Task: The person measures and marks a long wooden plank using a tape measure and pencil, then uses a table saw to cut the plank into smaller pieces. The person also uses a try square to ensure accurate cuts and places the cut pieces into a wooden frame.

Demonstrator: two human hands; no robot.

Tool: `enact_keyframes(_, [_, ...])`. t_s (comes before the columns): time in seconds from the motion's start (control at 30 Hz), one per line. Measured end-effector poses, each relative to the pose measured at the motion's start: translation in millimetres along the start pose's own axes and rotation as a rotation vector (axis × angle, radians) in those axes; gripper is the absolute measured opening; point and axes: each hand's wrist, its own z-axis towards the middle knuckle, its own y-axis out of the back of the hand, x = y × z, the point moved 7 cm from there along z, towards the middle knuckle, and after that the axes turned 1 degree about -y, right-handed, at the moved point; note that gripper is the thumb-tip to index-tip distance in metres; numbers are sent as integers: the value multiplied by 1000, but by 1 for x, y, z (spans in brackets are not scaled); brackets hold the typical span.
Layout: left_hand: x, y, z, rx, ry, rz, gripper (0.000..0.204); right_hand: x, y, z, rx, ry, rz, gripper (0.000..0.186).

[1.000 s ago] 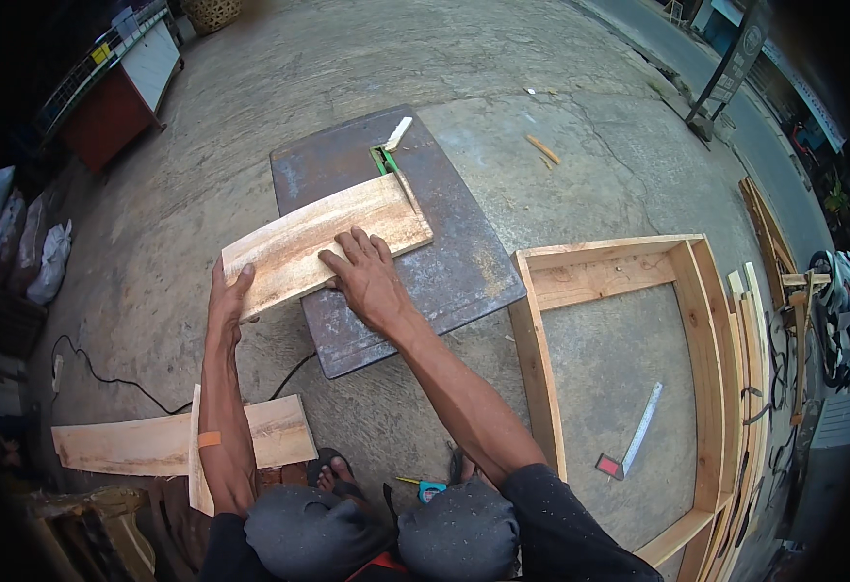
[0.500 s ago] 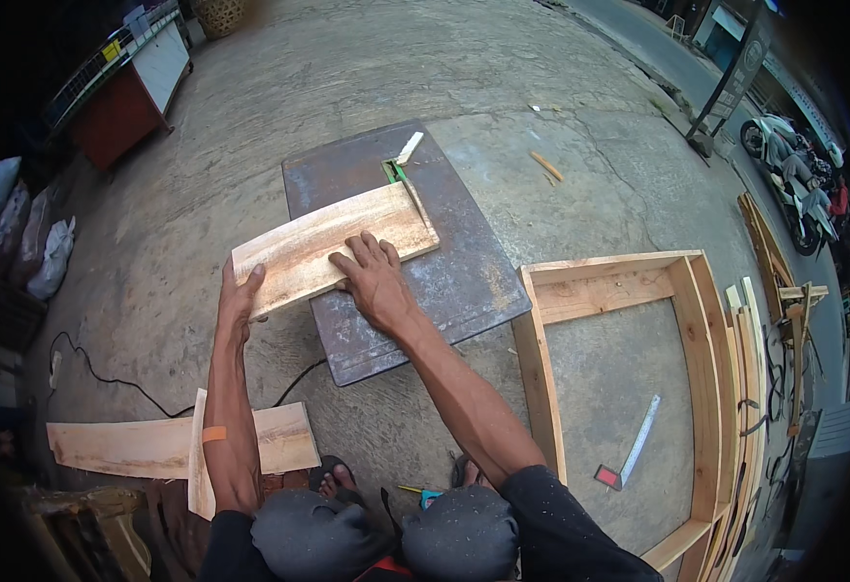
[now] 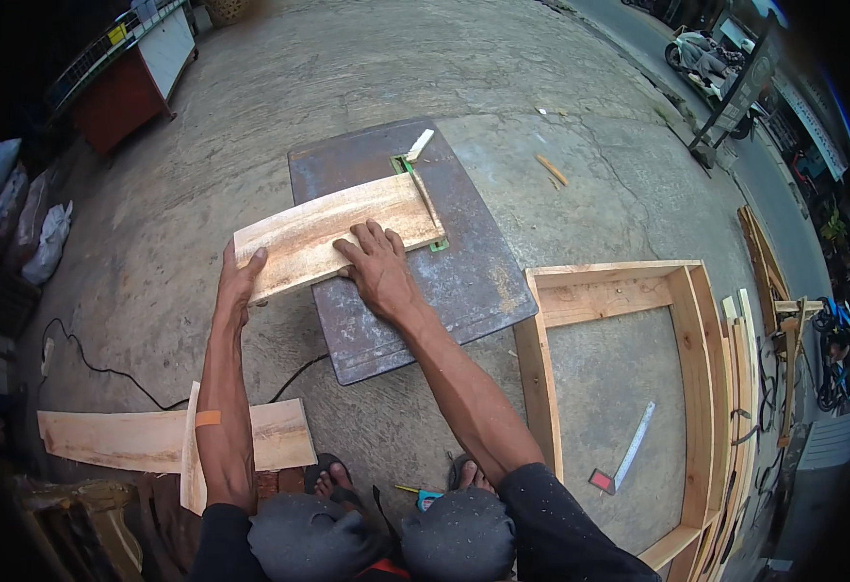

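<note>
A: Where's the board (image 3: pixel 304 231)?
B: Right part on the metal table (image 3: pixel 474 286), left end out past the table's edge. Green strip (image 3: pixel 439 246) peeks out by its right end.
A: Grip?
B: Left hand (image 3: pixel 238 279) holds the left end, thumb on top; other fingers mostly hidden. Right hand (image 3: pixel 383 276) has fingers slightly spread on the top face, thumb at the near edge. Can't tell if it pinches.
A: Around it?
B: Pale offcut (image 3: pixel 421 145) on the table, beyond the board. Wooden frame (image 3: pixel 539 383) to the right, on the ground, square (image 3: pixel 630 459) inside. Tape measure (image 3: pixel 429 501) by the feet.
</note>
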Motion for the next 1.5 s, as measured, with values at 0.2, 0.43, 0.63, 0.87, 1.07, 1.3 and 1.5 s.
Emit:
enact_keyframes(0.2, [0,1,6,2,8,-17,80,-2,-3,8,24,-3,15,43])
enact_keyframes(0.43, [-3,2,11,-11,-12,10,82,-4,-4,16,9,0,-6,43])
enact_keyframes(0.63, [-1,30,-48,-1,86,-21,85,42,1,-31,56,22,-10,46])
enact_keyframes(0.87, [16,59,-174,9,159,-68,91,100,57,-147,234,121,105,48])
enact_keyframes(1.07, [2,36,-213,157,159,-78,95,71,151,-204,-18,-191,-150,57])
enact_keyframes(1.3, [-1,1,-232,264,105,-104,93,2,129,-325,-212,-1276,1230,57])
enact_keyframes(1.5, [-30,-27,-265,474,129,-275,94,6,138,-372,-361,-1252,1035,43])
